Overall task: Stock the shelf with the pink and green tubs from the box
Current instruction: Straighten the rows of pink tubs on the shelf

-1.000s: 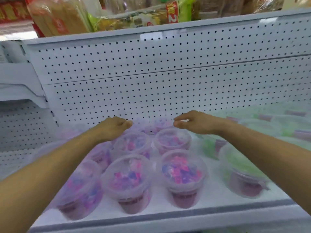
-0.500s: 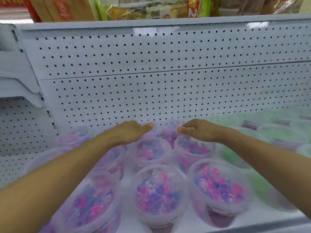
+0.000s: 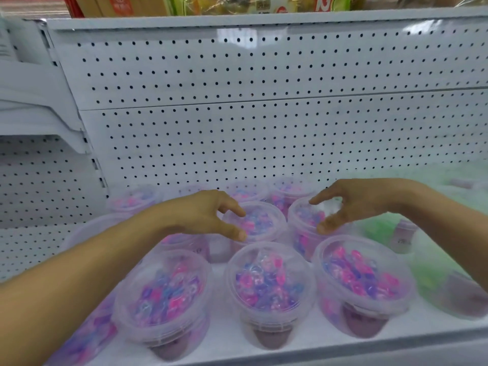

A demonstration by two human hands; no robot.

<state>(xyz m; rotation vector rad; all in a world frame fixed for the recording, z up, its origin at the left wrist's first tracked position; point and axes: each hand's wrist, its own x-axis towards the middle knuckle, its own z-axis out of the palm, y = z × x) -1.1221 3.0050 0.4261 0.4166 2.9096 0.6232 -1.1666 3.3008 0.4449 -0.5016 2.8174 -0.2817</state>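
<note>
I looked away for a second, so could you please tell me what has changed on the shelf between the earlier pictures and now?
Both hands went from flat, fingers together, to curled with thumb and fingers spread. The left hand now arches over one second-row pink tub, the right hand over its neighbour; neither is clearly gripped. The view has drawn closer to the shelf. The pink tubs and green tubs seem unmoved.

Left hand (image 3: 200, 215), right hand (image 3: 351, 204), forearms extended, fingers spread apart
</note>
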